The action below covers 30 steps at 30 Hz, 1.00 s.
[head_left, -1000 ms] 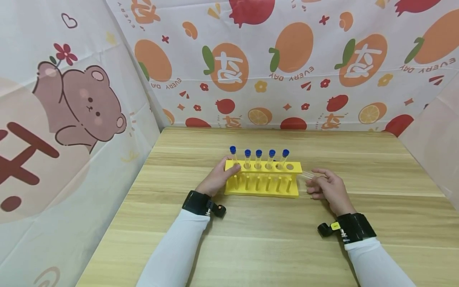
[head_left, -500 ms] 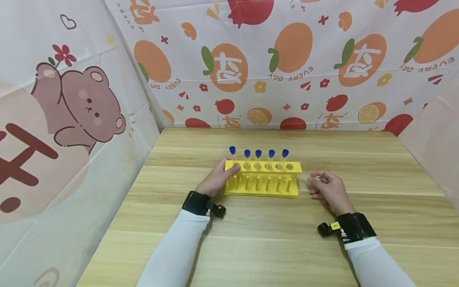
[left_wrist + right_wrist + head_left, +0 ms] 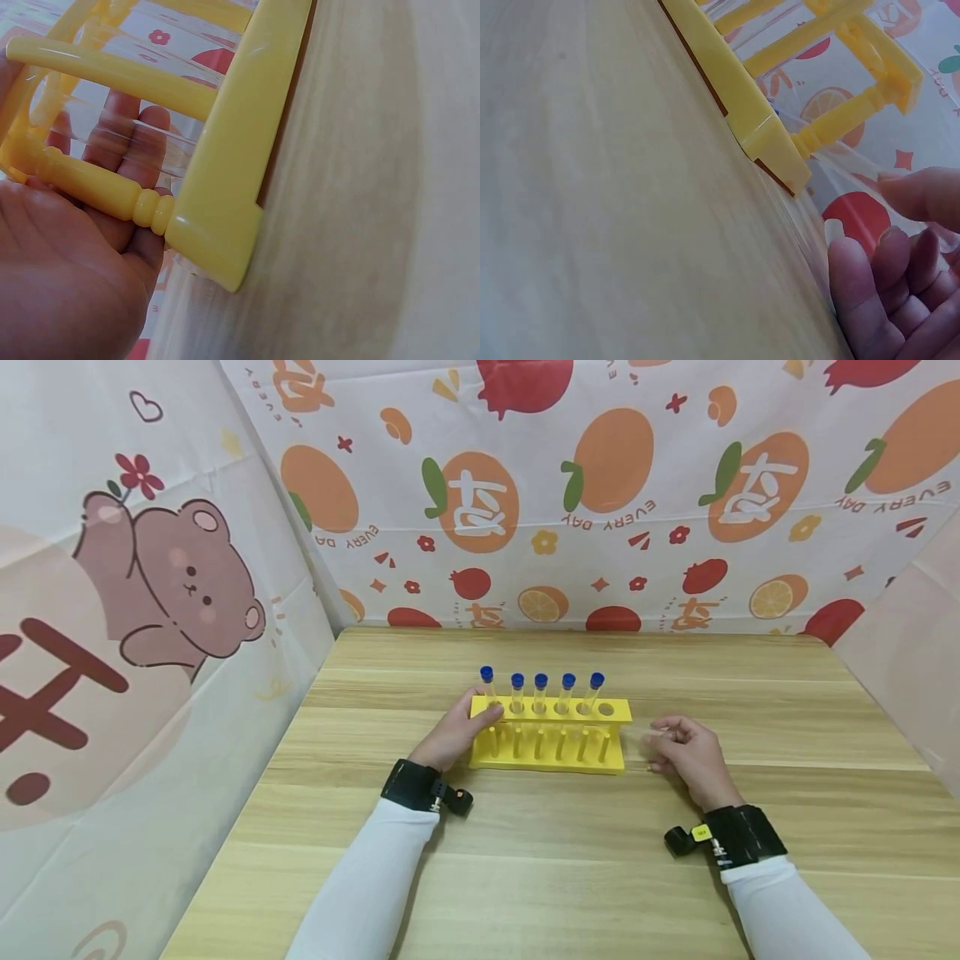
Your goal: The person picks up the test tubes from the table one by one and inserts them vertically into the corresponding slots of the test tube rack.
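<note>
A yellow test tube rack (image 3: pixel 551 768) stands on the table, with several clear test tubes (image 3: pixel 541 695) with blue caps upright in its holes. The hole at its right end has no tube. My left hand (image 3: pixel 455 732) grips the rack's left end, thumb on the top bar and fingers behind the post (image 3: pixel 105 184). At the other end, my right hand (image 3: pixel 690 756) pinches a clear tube (image 3: pixel 847 160) between thumb and fingers. This tube lies sideways, reaching behind the rack's right post; a bit of blue (image 3: pixel 775 112) shows back there. It is barely visible in the head view.
The wooden table (image 3: pixel 562 885) runs back to a fruit-print cloth (image 3: pixel 547 585). A bear-print cloth (image 3: pixel 187 585) hangs along the left side. Short yellow pegs (image 3: pixel 538 743) stand on the rack's base under the holes.
My right fingers have closed in on the clear tube beside the rack, and its end has shifted slightly right and down. My left hand and the rack have stayed in place.
</note>
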Motion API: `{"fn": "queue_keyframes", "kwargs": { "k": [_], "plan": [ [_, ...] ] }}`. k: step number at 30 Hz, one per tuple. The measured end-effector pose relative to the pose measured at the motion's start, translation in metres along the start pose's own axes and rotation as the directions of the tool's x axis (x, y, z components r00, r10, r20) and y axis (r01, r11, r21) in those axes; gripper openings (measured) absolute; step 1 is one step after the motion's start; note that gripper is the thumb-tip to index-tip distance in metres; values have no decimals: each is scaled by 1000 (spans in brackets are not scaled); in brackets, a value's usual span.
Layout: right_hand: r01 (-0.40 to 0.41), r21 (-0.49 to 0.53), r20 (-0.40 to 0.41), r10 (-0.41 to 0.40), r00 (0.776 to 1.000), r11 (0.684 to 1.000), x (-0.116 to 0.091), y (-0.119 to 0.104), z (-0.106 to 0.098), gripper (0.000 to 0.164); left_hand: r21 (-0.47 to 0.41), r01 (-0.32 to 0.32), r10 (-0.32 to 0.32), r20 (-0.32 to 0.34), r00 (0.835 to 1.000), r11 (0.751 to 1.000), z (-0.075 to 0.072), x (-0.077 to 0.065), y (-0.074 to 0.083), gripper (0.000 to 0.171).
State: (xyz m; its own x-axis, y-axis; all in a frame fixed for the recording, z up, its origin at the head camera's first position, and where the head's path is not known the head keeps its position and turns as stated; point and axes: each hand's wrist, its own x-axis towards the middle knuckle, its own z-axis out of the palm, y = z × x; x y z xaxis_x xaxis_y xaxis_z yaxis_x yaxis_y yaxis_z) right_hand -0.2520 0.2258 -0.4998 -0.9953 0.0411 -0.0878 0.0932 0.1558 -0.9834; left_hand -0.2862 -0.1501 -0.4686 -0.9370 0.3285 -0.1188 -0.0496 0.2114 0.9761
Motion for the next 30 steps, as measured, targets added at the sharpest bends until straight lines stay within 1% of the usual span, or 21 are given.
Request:
{"fn": "queue_keyframes", "kwargs": {
  "k": [4, 6, 10, 12, 14, 16, 19, 22, 27, 30],
  "plan": [
    [65, 26, -21, -65, 998, 998, -1, -1, 1, 46, -4, 0, 0, 3, 1000, 1000, 0, 1, 0, 41],
    [104, 26, -49, -103, 994, 994, -2, -3, 1, 45, -2, -1, 1, 4, 1000, 1000, 0, 1, 0, 40],
    [152, 59, -162, -141, 977, 987, -4, -8, 2, 37, 3, -4, 4, 4, 1000, 1000, 0, 0, 0, 44],
    [183, 84, -228, -160, 961, 980, -5, -10, 3, 35, 5, -6, 6, 3, 1000, 1000, 0, 0, 0, 47],
    [219, 89, -291, -185, 939, 972, -6, -12, 4, 34, 5, -7, 7, 3, 1000, 1000, 0, -1, 0, 48],
    [257, 53, -344, -224, 912, 965, -7, -13, 4, 35, 7, -8, 8, 3, 1000, 1000, 0, -1, 0, 49],
    [288, -23, -397, -273, 877, 957, -8, -15, 4, 33, 4, -6, 6, 3, 1000, 1000, 0, -1, 0, 49],
    [316, -31, -412, -301, 860, 948, -12, -19, 5, 31, 5, -6, 6, 0, 1000, 1000, 0, -1, 1, 49],
    [373, -3, -404, -342, 848, 928, -23, -34, 8, 32, 13, -10, 10, -7, 1000, 1000, 1, -2, 1, 46],
    [400, 0, -408, -365, 837, 917, -26, -37, 9, 36, 13, -12, 12, -7, 1000, 1000, 1, -2, 1, 45]
  ]
}}
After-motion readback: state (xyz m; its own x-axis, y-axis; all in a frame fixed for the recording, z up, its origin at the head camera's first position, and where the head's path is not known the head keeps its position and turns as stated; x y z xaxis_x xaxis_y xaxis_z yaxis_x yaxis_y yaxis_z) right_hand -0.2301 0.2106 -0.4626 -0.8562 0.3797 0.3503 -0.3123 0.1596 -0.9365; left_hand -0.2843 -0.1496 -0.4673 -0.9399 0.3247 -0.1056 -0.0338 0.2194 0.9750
